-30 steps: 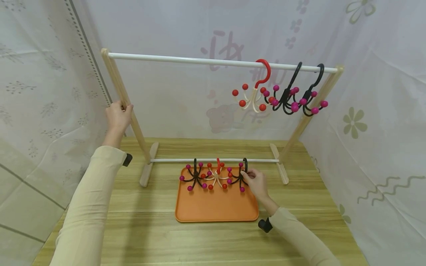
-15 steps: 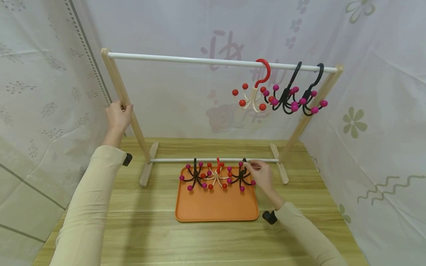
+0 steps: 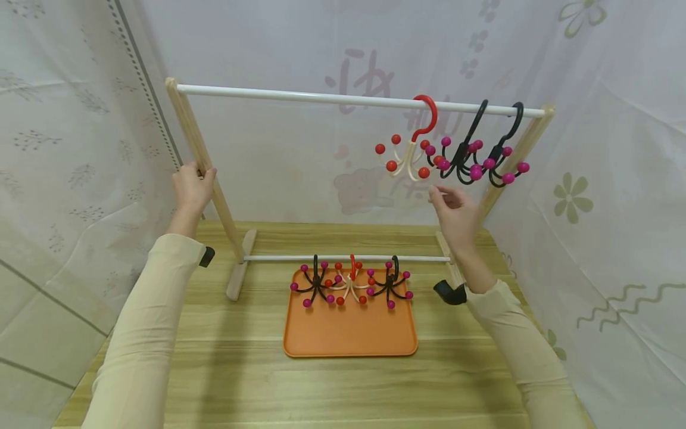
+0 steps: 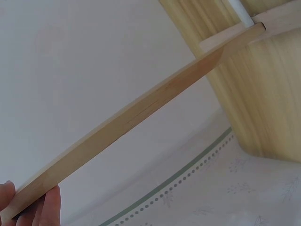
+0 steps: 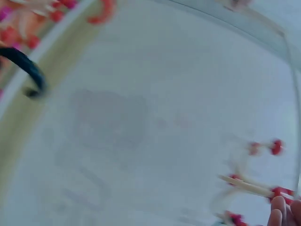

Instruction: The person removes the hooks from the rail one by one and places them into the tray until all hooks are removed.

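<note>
The left hand (image 3: 194, 186) grips a wooden post (image 3: 192, 131). Above the empty, loosely bent right hand (image 3: 458, 217) hang a red-hooked hanger (image 3: 411, 147) and two black hangers (image 3: 460, 157); below, leftward, an orange tray (image 3: 351, 333) bears three more.

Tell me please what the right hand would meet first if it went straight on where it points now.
Probably the hanging red-hooked hanger: its lowest red ball lies just above the right hand in the head view, though depth is unclear.
</note>
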Available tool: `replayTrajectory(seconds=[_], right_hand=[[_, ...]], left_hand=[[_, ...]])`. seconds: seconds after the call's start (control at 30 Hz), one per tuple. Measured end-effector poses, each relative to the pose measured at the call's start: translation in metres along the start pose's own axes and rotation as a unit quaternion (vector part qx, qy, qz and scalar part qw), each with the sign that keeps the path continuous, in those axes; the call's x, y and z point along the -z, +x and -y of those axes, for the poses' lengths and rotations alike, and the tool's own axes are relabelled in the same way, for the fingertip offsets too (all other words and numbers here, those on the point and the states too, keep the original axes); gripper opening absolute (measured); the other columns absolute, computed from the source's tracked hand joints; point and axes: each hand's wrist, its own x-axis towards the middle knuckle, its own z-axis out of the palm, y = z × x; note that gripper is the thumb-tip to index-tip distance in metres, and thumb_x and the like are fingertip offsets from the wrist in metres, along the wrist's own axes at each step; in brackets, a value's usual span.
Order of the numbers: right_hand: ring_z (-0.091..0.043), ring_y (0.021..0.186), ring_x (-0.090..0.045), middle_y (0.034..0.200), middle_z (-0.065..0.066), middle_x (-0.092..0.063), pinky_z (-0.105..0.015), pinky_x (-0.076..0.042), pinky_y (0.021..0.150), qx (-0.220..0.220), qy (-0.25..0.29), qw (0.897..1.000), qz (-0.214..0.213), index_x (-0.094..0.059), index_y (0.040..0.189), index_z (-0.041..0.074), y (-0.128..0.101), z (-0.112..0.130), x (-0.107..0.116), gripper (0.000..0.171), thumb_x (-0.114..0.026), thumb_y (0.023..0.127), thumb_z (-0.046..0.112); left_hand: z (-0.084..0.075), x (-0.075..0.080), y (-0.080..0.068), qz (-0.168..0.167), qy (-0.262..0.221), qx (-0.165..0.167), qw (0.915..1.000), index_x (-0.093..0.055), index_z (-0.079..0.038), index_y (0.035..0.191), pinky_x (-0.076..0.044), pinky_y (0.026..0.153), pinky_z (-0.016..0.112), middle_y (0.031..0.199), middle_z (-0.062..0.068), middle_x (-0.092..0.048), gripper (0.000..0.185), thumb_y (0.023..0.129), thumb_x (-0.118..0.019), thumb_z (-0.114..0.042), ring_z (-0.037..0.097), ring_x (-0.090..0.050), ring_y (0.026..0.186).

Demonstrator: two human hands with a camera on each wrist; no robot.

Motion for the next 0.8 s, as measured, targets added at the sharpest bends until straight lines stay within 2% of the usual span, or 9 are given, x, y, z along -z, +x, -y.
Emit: replayTrajectory(seconds=[0.17,0.33,0.5,0.63,0.8], right_hand=[[-0.002,0.061,-0.057,0.075,-0.01,-0.065,-0.014,-0.041,0.054,-0.001,-0.034,0.999,0.0,-0.067,0.088,-0.003,0.04,0.01,0.007,0.018,-0.065,0.08,0.013],[-0.009,0.067,-0.058,0.089,-0.01,-0.065,-0.017,-0.043,0.058,-0.05,-0.086,0.994,0.049,-0.065,0.102,0.003,0.068,0.02,0.008,0.031,-0.063,0.082,0.027],[-0.014,0.078,-0.06,0.11,-0.005,-0.059,-0.018,-0.046,0.063,-0.119,-0.106,0.982,0.098,-0.059,0.114,0.007,0.087,0.024,0.004,0.042,-0.059,0.083,0.035],[-0.02,0.085,-0.06,0.116,-0.005,-0.055,-0.02,-0.047,0.066,-0.165,-0.106,0.973,0.124,-0.054,0.121,0.01,0.099,0.03,-0.001,0.046,-0.059,0.083,0.037],[-0.017,0.08,-0.061,0.114,-0.006,-0.057,-0.023,-0.047,0.069,-0.173,-0.118,0.969,0.134,-0.056,0.12,0.012,0.108,0.035,-0.008,0.044,-0.058,0.084,0.036]], left_hand=[[0.0,0.0,0.001,-0.002,-0.003,-0.001,1.0,-0.051,0.013,0.096,-0.043,0.07,0.042,0.1,0.031,-0.054,0.032,0.093,-0.041,-0.018,0.038,-0.052,0.085],[-0.001,0.001,-0.001,0.001,-0.002,0.001,1.0,-0.05,0.013,0.096,-0.042,0.071,0.042,0.1,0.031,-0.054,0.032,0.093,-0.041,-0.018,0.037,-0.051,0.085],[-0.001,0.001,-0.002,0.004,0.007,-0.004,1.0,-0.049,0.011,0.089,-0.041,0.063,0.037,0.093,0.03,-0.055,0.031,0.094,-0.041,-0.019,0.033,-0.049,0.077],[-0.001,0.0,-0.002,-0.001,0.012,-0.008,0.9999,-0.049,0.008,0.085,-0.038,0.056,0.032,0.088,0.027,-0.055,0.029,0.093,-0.042,-0.019,0.028,-0.047,0.07],[0.0,0.0,-0.001,-0.004,0.012,-0.007,0.9999,-0.049,0.007,0.083,-0.036,0.053,0.029,0.086,0.025,-0.055,0.029,0.093,-0.042,-0.02,0.025,-0.045,0.067]])
